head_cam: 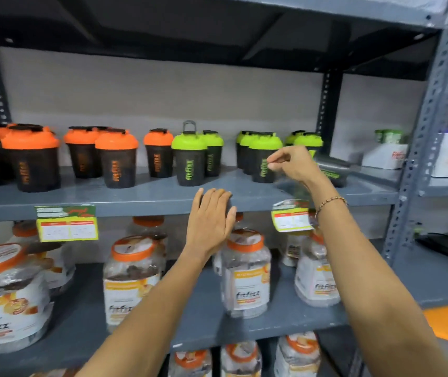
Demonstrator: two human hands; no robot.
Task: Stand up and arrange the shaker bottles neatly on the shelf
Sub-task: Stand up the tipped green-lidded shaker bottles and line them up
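Two hands: left hand point(212, 213) flat, fingers spread, on shelf point(136, 198) edge; right hand point(292, 163) pinching nothing, by green-lid shaker point(265, 159).
Shelf: grey metal, pale wall bhd.
Nearby: orange-lid shakers point(34, 159) upright left; one shaker lying down point(331, 170) right.
Below: jars point(246, 273).

We face a grey metal shelving unit point(244, 205), its perforated upright point(432, 110) at the right edge, a pale plain wall point(163, 99) behind, the dark underside of the upper shelf point(190, 25) above, a neighbouring rack point(445, 273) alongside.
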